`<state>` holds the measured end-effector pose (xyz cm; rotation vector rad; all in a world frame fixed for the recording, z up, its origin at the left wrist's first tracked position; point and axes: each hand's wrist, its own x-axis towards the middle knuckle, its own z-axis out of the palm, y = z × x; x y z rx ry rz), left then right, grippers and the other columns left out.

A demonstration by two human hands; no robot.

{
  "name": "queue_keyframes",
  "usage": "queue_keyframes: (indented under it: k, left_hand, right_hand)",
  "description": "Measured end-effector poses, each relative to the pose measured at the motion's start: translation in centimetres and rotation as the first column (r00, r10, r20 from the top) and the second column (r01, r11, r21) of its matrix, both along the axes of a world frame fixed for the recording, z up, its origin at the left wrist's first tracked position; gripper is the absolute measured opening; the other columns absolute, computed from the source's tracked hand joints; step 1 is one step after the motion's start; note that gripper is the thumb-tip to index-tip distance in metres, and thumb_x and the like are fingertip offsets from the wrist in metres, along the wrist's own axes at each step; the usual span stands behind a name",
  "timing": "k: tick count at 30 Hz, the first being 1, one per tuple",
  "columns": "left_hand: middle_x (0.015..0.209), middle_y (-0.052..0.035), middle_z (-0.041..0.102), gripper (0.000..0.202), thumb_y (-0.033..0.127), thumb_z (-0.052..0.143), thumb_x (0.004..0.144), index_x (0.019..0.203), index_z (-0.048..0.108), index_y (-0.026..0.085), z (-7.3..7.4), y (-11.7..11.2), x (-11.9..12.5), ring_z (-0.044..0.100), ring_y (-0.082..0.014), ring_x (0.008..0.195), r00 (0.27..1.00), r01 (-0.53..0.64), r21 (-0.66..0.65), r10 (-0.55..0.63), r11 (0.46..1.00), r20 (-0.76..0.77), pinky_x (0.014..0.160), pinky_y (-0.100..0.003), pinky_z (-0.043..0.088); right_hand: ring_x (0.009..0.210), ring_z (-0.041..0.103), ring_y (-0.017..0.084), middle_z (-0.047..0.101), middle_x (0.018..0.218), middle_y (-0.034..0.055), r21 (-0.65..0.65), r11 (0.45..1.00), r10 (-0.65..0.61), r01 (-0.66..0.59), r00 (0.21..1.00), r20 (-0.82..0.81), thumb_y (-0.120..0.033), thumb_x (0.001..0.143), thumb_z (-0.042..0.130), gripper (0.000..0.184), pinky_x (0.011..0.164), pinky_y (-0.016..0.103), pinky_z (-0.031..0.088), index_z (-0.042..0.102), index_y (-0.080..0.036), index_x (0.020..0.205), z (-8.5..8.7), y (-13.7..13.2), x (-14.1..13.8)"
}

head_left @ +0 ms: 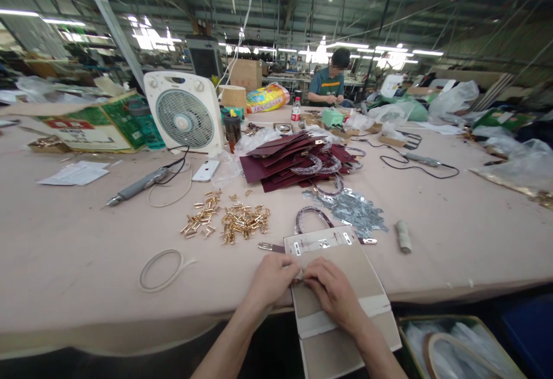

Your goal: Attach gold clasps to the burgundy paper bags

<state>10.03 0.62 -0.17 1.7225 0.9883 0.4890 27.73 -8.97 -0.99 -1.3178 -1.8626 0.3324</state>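
A beige bag panel [367, 269] lies over the table's front edge, its lower part sticking out past it. At its top are a dark red handle [311, 211], small silver metal plates [324, 243] and a strap end [272, 247] on the left. My left hand [273, 278] is at the panel's left edge, thumb and fingers pinched together. My right hand [332, 290] rests on the panel with its fingers closed, meeting the left at a small pale bit that I cannot make out. Beyond them are gold-coloured fasteners [244, 222] and a heap of flat silver plates [363, 213].
A stack of dark red bag panels [276, 163] is behind the fasteners. A fan [185, 117], phone [205, 170] and corded power tool [138, 187] are to the left. A tape coil [142, 272] and thread roll [403, 237] lie nearby. Another person [327, 85] sits across.
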Motion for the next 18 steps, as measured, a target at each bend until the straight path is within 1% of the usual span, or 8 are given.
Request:
queue_keyframes:
  k: [4, 7, 9, 10, 12, 15, 16, 18]
  left_hand:
    - [0.059, 0.0027, 0.061, 0.026, 0.03, 0.054, 0.08, 0.06, 0.066, 0.018, -0.1, 0.3, -0.1, 0.054, -0.0154, 0.062, 1.0, 0.022, -0.014, -0.022, 1.0, 0.015, 0.059, -0.025, 0.035]
    - [0.06, 0.0023, 0.061, 0.026, 0.03, 0.054, 0.082, 0.062, 0.067, 0.018, 0.0, 0.4, -0.1, 0.055, -0.0155, 0.063, 1.0, 0.03, -0.013, -0.03, 0.999, 0.009, 0.059, -0.025, 0.035]
    - [0.062, 0.0017, 0.063, 0.028, 0.031, 0.054, 0.084, 0.064, 0.068, 0.017, 0.3, 0.3, -0.2, 0.056, -0.0162, 0.065, 0.999, 0.054, 0.014, -0.054, 0.998, 0.001, 0.061, -0.026, 0.036]
    - [0.064, 0.0011, 0.064, 0.03, 0.032, 0.053, 0.086, 0.065, 0.069, 0.017, 0.5, 0.2, -0.2, 0.058, -0.0167, 0.067, 0.998, 0.07, 0.037, -0.07, 0.997, -0.003, 0.062, -0.026, 0.036]
    - [0.071, -0.0003, 0.069, 0.034, 0.035, 0.052, 0.09, 0.069, 0.071, 0.017, 0.9, 0.0, -0.3, 0.061, -0.0185, 0.072, 0.995, 0.104, 0.087, -0.104, 0.991, -0.008, 0.066, -0.026, 0.038]
    - [0.08, -0.0022, 0.074, 0.038, 0.041, 0.05, 0.095, 0.078, 0.075, 0.018, 1.1, -0.1, -0.5, 0.065, -0.0216, 0.081, 0.991, 0.136, 0.114, -0.135, 0.984, -0.022, 0.072, -0.027, 0.04]
    - [0.081, -0.0026, 0.075, 0.04, 0.043, 0.049, 0.096, 0.079, 0.075, 0.018, 1.2, 0.0, -0.5, 0.066, -0.0224, 0.081, 0.989, 0.144, 0.115, -0.141, 0.983, -0.032, 0.072, -0.027, 0.04]
    - [0.081, -0.003, 0.075, 0.042, 0.045, 0.048, 0.096, 0.079, 0.075, 0.018, 1.1, 0.0, -0.5, 0.067, -0.0235, 0.082, 0.988, 0.153, 0.113, -0.149, 0.982, -0.045, 0.072, -0.028, 0.041]
  right_hand:
    - [0.093, 0.064, 0.022, 0.069, 0.096, 0.0052, -0.024, 0.997, 0.069, -0.07, 0.997, -0.045, -0.015, 0.103, 0.052, 0.016, 0.083, 0.037, 0.051, 0.064, -0.027, 0.102, -0.1, -2.2, -0.7]
    - [0.089, 0.065, 0.02, 0.068, 0.091, 0.004, -0.12, 0.973, 0.177, -0.196, 0.972, -0.153, -0.017, 0.104, 0.052, 0.015, 0.08, 0.033, 0.051, 0.063, -0.026, 0.099, 0.1, -4.5, -0.9]
    - [0.087, 0.064, 0.019, 0.066, 0.089, 0.0033, -0.166, 0.962, 0.178, -0.218, 0.958, -0.225, -0.02, 0.104, 0.054, 0.013, 0.078, 0.03, 0.051, 0.063, -0.026, 0.097, 0.6, -5.4, -0.2]
    - [0.087, 0.064, 0.019, 0.066, 0.09, 0.0032, -0.172, 0.968, 0.136, -0.182, 0.959, -0.249, -0.022, 0.104, 0.055, 0.012, 0.078, 0.029, 0.05, 0.063, -0.026, 0.096, 1.0, -5.5, 0.6]
    - [0.09, 0.063, 0.019, 0.065, 0.092, 0.0033, -0.171, 0.985, -0.017, -0.03, 0.964, -0.267, -0.026, 0.104, 0.056, 0.011, 0.082, 0.029, 0.05, 0.063, -0.025, 0.095, 2.1, -4.9, 3.0]
    - [0.1, 0.062, 0.021, 0.065, 0.101, 0.0052, -0.169, 0.964, -0.243, 0.207, 0.941, -0.236, -0.034, 0.104, 0.056, 0.014, 0.092, 0.033, 0.048, 0.064, -0.024, 0.098, 4.2, -2.8, 7.8]
    - [0.106, 0.062, 0.022, 0.065, 0.107, 0.0063, -0.17, 0.954, -0.28, 0.247, 0.935, -0.215, -0.037, 0.104, 0.056, 0.016, 0.096, 0.035, 0.047, 0.065, -0.024, 0.099, 4.9, -1.9, 9.5]
    - [0.118, 0.058, 0.024, 0.064, 0.119, 0.0081, -0.198, 0.942, -0.304, 0.27, 0.938, -0.168, -0.04, 0.102, 0.058, 0.019, 0.106, 0.039, 0.043, 0.067, -0.023, 0.098, 5.9, -0.3, 12.3]
